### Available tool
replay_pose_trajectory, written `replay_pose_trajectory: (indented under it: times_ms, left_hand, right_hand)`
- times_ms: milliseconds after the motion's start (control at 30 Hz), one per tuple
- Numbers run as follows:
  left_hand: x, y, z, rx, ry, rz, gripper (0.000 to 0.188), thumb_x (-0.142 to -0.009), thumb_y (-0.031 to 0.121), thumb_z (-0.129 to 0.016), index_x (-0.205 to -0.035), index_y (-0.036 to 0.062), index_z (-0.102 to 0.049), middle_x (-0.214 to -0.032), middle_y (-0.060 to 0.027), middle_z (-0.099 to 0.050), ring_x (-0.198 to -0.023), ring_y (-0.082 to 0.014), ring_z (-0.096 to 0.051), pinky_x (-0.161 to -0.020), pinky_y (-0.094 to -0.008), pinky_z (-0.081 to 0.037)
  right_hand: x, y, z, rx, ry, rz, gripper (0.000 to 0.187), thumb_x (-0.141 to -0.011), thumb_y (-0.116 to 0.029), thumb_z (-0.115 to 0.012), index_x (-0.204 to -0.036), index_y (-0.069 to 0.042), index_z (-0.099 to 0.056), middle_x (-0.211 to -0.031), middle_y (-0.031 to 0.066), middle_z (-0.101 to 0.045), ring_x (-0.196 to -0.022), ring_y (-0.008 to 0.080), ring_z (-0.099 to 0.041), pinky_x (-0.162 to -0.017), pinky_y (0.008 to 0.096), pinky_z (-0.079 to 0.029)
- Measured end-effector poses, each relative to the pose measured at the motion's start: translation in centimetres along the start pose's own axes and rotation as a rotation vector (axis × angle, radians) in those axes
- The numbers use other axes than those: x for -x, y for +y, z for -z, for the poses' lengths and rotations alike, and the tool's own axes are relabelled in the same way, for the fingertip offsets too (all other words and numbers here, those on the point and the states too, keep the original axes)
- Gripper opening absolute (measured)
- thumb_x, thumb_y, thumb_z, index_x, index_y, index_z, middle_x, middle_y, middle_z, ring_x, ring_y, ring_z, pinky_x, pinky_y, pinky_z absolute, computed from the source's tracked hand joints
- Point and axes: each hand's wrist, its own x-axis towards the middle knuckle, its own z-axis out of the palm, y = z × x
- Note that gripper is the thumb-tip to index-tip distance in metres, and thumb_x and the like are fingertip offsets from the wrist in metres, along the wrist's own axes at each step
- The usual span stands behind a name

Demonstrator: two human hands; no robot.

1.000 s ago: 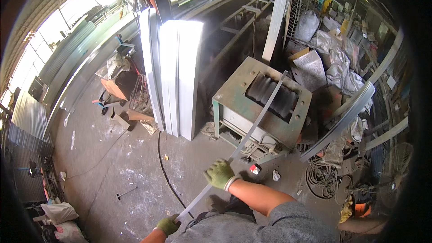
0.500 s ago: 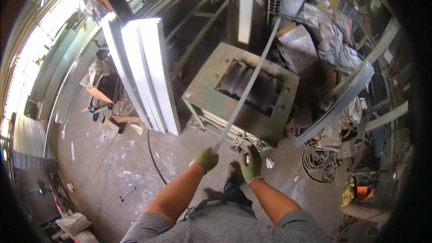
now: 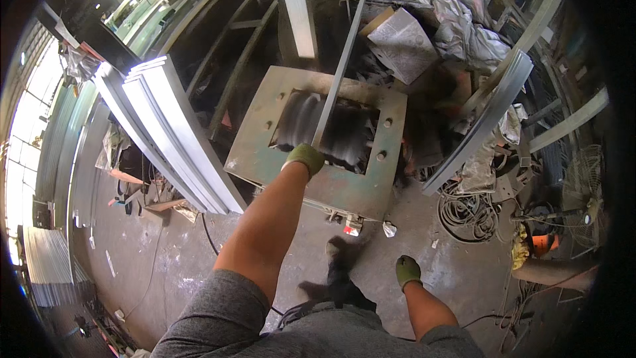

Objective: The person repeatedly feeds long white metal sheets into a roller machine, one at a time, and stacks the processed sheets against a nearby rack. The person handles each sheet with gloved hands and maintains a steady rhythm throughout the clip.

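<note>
My left hand [image 3: 305, 158], in a green glove, is closed round the near end of a long, thin metal bar [image 3: 336, 86]. The bar runs away from me across a dark, ridged roller [image 3: 358, 126], which looks blurred. That roller shows through a rectangular opening in the top of a worn, greenish metal machine [image 3: 258, 152]. My left arm reaches over the near edge of the machine top. Lower and to the right, my right hand [image 3: 408, 272], gloved too, hangs apart from the machine. Nothing shows in it, and its fingers look loosely apart.
White metal profiles [image 3: 179, 139] lean upright left of the machine. On the right, grey profiles [image 3: 487, 116] slant beside a coil of cable [image 3: 467, 215]. A pale post [image 3: 298, 13] stands behind the machine. Another person's arm [image 3: 553, 274] with a yellow glove is at far right.
My left hand has moved forward over the machine with the bar. My right hand has drawn back and to the right, away from the machine's near edge. The roller looks more blurred.
</note>
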Motion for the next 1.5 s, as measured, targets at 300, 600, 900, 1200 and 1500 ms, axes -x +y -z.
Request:
replay_pose_trajectory:
  times_ms: [300,600,900,1200,1500]
  left_hand:
    - [5.1,1.2,-2.3,0.577,-0.048,0.381,0.048,-0.111,0.038,-0.051,-0.125,0.001,-0.077,-0.126,-0.0269,-0.076,-0.121,-0.045,-0.073,-0.102,-0.0515,-0.059]
    - [29.6,6.6,-17.2,0.897,-0.036,0.429,0.046,-0.103,0.038,-0.055,-0.125,0.001,-0.071,-0.121,-0.0314,-0.075,-0.114,-0.0522,-0.071,-0.101,-0.0587,-0.055]
    - [54.7,13.5,-33.5,1.046,-0.207,0.646,0.037,-0.105,0.041,-0.061,-0.132,0.0168,-0.066,-0.116,-0.0252,-0.077,-0.11,-0.0483,-0.073,-0.093,-0.0579,-0.057]
    - [75.6,19.8,-42.4,1.042,-0.152,0.727,0.043,-0.104,0.033,-0.061,-0.141,0.0129,-0.062,-0.127,-0.0256,-0.074,-0.12,-0.0479,-0.07,-0.099,-0.0549,-0.057]
    - [77.8,21.0,-42.4,1.056,-0.163,0.82,0.046,-0.099,0.03,-0.066,-0.142,0.0142,-0.062,-0.126,-0.0222,-0.076,-0.116,-0.0467,-0.072,-0.097,-0.0546,-0.058]
  right_hand:
    - [-1.4,-4.6,-0.3,-0.173,0.146,0.117,0.039,-0.106,-0.035,-0.056,-0.126,-0.008,-0.077,-0.13,0.0217,-0.075,-0.12,0.0436,-0.07,-0.105,0.0522,-0.056]
    - [-4.5,-10.1,3.8,-0.384,0.608,0.253,0.037,-0.108,-0.026,-0.058,-0.129,0.001,-0.073,-0.136,0.0264,-0.071,-0.129,0.0433,-0.065,-0.113,0.0484,-0.051]
    - [6.0,-28.5,2.7,-0.343,0.427,1.007,0.038,-0.107,-0.022,-0.061,-0.137,0.0,-0.064,-0.146,0.0288,-0.063,-0.137,0.049,-0.058,-0.119,0.055,-0.045]
    - [19.4,-29.5,-4.5,0.063,0.135,1.439,0.031,-0.099,-0.025,-0.069,-0.122,-0.004,-0.072,-0.146,0.0175,-0.065,-0.141,0.0442,-0.054,-0.121,0.0541,-0.042]
    - [21.7,-28.8,-5.1,0.002,0.069,1.464,0.033,-0.099,-0.027,-0.068,-0.121,-0.002,-0.07,-0.143,0.0229,-0.063,-0.142,0.0473,-0.051,-0.12,0.0582,-0.04]
